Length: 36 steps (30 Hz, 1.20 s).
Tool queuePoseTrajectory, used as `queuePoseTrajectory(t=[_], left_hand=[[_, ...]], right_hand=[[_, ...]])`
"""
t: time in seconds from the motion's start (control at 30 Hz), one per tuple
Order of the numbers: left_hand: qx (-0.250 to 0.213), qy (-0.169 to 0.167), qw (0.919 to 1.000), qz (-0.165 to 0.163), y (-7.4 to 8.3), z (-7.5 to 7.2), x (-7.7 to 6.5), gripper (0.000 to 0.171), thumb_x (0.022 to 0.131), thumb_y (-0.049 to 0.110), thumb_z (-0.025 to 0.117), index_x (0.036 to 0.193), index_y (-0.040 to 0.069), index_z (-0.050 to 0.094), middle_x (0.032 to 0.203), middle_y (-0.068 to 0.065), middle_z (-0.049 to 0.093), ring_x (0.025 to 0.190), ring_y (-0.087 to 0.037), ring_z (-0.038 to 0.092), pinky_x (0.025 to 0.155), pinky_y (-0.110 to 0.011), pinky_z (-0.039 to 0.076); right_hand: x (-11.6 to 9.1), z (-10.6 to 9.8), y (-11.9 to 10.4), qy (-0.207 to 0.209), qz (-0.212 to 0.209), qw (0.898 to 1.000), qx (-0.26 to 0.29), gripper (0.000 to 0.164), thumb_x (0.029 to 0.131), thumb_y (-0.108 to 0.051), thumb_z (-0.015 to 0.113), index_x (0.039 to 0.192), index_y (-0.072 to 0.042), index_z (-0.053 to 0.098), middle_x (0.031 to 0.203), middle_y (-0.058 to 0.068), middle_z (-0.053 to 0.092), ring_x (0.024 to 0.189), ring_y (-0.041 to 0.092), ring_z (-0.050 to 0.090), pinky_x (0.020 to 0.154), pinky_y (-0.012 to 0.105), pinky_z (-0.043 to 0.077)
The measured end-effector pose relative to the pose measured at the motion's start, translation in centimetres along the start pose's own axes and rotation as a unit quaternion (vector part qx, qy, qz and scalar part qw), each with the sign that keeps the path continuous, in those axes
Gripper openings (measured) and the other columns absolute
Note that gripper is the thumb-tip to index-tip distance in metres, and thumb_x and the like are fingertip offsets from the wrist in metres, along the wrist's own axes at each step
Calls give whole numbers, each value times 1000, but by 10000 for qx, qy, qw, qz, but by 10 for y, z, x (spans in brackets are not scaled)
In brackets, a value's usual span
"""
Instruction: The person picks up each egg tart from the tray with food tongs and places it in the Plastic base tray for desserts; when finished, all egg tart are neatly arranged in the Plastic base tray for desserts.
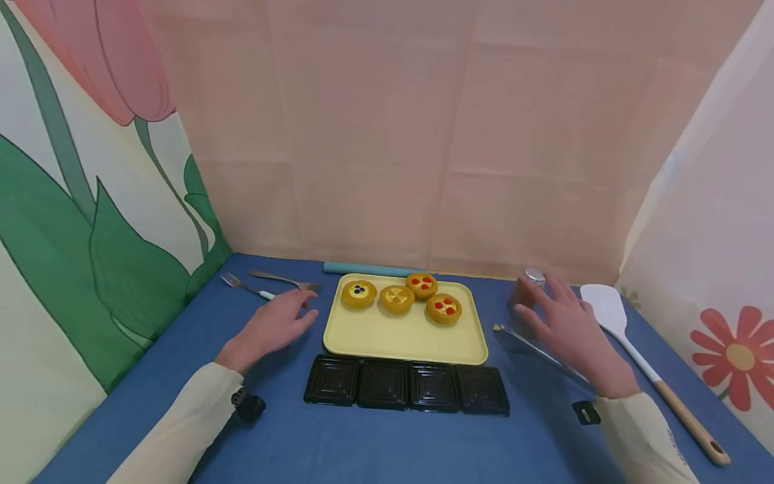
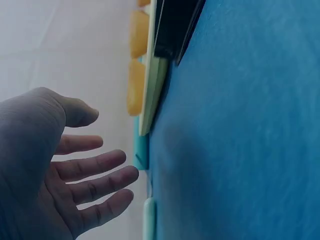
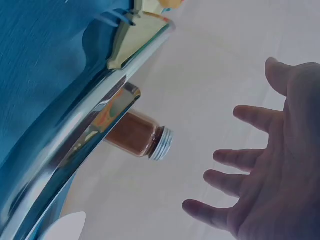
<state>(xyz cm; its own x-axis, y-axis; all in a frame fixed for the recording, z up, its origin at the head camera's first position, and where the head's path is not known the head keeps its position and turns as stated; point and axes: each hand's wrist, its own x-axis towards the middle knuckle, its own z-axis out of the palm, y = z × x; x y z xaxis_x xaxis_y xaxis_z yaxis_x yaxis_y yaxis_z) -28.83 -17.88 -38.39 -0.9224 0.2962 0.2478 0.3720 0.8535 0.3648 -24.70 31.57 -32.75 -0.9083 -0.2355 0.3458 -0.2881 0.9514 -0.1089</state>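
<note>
My left hand (image 1: 272,327) hovers over the blue table left of the yellow tray, fingers spread and holding nothing, near a fork with a pale handle (image 1: 246,287) and another fork (image 1: 284,278). My right hand (image 1: 571,329), also with nothing in it, is held above a long shiny metal utensil (image 3: 75,125). Its fingers are extended and apart. Just beyond them stands a jar of brown contents (image 3: 132,132) with a silver lid (image 1: 535,274), partly covered by the hand in the head view. On the tray (image 1: 399,339) sit several tarts (image 1: 396,300), two with red toppings and one with dark dots.
Along the tray's near edge lies a black container with several square compartments (image 1: 408,385). A teal rod (image 1: 369,269) lies behind the tray. To the right is a white spatula (image 1: 607,309) with a wooden handle. Fabric walls enclose the table at the back and sides.
</note>
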Motion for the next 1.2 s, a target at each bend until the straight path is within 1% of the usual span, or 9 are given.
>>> queuePoseTrajectory(t=[0.17,0.23,0.37,0.57,0.67,0.8,1.03,1.13,1.2], left_hand=[[-778,-188,9966,-214,0,13,1,42,101,21,59,137,-2,57,108,-12,68,70,-16,57,64,-36,49],[-1095,-322,9932,-250,0,18,1,41,102,21,59,137,0,57,108,-12,68,73,-16,58,67,-36,49],[-1601,-481,9855,-299,-2,27,2,41,103,23,58,138,2,57,111,-10,68,90,-20,62,78,-40,51],[-2267,-430,9714,-553,-7,38,0,43,104,21,56,142,2,53,111,-8,65,96,-23,59,84,-44,48],[-2320,-277,9706,-575,-7,43,-2,43,104,18,55,143,0,52,109,-9,64,93,-22,57,82,-43,46],[-2228,-38,9737,-475,-4,48,-2,40,101,11,57,139,-2,55,104,-7,62,87,-20,54,79,-40,43],[-2274,41,9729,-425,1,51,-2,40,99,8,57,137,-4,58,101,-6,59,85,-19,51,77,-38,41],[-2314,89,9718,-446,1,52,-2,40,99,9,57,136,-3,58,101,-6,59,85,-20,51,77,-38,41],[-2329,144,9713,-466,-1,53,-2,39,98,9,58,136,-2,59,100,-6,59,85,-20,51,78,-38,41]], right_hand=[[1,-1,-4,133,-27,9998,125,71,101,-54,51,158,-15,37,163,20,22,143,51,25,100,78,24],[1,-1,-5,204,-63,9996,159,68,101,-52,53,156,-13,40,159,22,29,140,50,30,101,76,27],[0,-2,-7,334,-117,9991,224,63,102,-43,58,150,-6,45,147,24,43,130,47,42,101,70,35],[-1,0,-14,313,-180,9990,268,63,100,-36,63,150,-3,45,141,24,51,128,46,47,101,66,38],[-3,0,-15,231,-183,9995,141,63,100,-36,63,150,-3,45,142,24,51,129,47,47,101,66,38],[-9,-5,-15,61,-117,9998,141,59,101,-36,62,146,-1,48,140,26,52,126,48,49,98,66,41],[-34,-16,-15,-46,-124,9948,1008,51,102,-33,61,140,1,55,127,22,62,113,40,60,88,59,50],[-45,-16,-10,12,-91,9939,1101,49,100,-30,65,138,0,57,110,13,66,95,29,64,78,47,55],[-51,-16,-5,51,-17,9943,1061,48,98,-29,68,137,-2,59,99,5,65,82,19,61,69,36,54]])
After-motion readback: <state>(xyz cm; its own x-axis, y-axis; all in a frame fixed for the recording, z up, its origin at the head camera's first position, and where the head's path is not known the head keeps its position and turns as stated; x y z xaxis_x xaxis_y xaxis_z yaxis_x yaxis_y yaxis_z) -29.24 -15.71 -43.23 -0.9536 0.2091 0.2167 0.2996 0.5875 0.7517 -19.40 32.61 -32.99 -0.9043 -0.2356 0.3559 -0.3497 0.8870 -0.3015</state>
